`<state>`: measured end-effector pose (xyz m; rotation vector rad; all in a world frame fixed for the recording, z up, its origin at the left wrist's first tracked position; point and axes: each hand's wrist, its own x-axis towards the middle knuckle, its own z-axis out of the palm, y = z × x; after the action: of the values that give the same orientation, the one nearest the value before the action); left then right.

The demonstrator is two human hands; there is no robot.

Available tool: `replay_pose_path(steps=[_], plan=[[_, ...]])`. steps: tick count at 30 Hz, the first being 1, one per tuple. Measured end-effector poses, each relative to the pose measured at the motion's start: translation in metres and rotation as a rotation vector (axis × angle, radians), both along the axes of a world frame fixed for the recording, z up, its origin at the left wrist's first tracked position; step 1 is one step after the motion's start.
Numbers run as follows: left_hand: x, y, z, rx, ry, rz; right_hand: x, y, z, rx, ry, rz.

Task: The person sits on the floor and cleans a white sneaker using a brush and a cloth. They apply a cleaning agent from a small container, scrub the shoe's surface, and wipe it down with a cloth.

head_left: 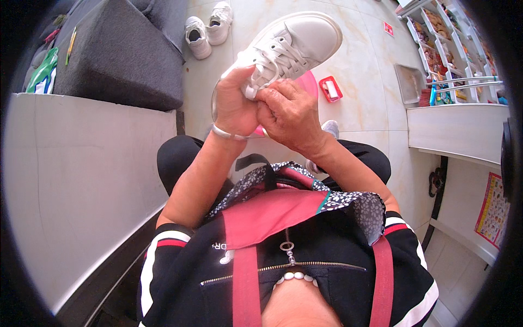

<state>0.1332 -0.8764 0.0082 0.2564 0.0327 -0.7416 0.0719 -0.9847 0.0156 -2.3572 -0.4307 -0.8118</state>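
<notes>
A white lace-up sneaker (312, 39) is held up in front of me, its toe pointing to the upper right. My left hand (237, 102) wraps around the heel end, with the thumb along the side near the laces. White shoelaces (282, 55) cross the top through metal eyelets, and a loose loop lies over them. The curled fingers of my right hand (292, 112) pinch a white piece at the shoe's opening, beside my left thumb. Whether that piece is the tongue or a lace is unclear. My hands cover most of the opening.
Partly hidden behind the sneaker and my hands is a pink plastic object (308, 83). A small red basket (331, 89) holding a white item is on the tiled floor (363, 114). Another white pair of sneakers (208, 30) stands by the grey sofa (118, 53). Snack shelves (453, 53) line the right.
</notes>
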Motion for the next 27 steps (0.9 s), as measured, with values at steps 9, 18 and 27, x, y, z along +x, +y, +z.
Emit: replay_pose_path(steps=[9, 18, 27], plan=[[0.0, -0.003, -0.008, 0.23, 0.033, 0.001, -0.003, -0.004, 0.009, 0.077, 0.079, 0.077], [-0.007, -0.006, -0.002, 0.331, 0.015, 0.044, 0.015, -0.065, 0.043, 1.044, 0.082, -0.254], [-0.018, -0.008, 0.004, 0.572, -0.33, 0.12, 0.016, -0.05, 0.021, 0.006, -0.094, -0.243]])
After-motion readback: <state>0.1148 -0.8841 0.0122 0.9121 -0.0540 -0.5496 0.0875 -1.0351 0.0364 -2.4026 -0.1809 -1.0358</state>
